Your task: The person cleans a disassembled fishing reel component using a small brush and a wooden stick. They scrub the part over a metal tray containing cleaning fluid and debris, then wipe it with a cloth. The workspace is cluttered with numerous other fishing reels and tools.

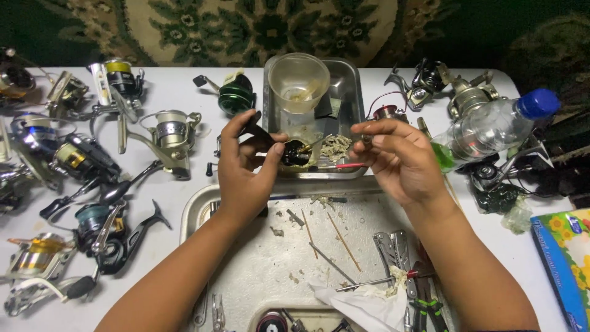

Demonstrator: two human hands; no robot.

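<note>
Crumpled tissue (362, 301), left hand (246, 166) gripping black reel body (295, 152) — lengthwise rightward, right hand (399, 160) pinching small part (366, 139)

Your left hand (244, 169) holds a small black reel part (295, 152) over a white tabletop (184, 92). You see a dull silver metal tray (246, 258), a green round spool (236, 98), a blue-capped clear plastic bottle (491, 126) and a cream-and-green floral rug (246, 31).
</note>
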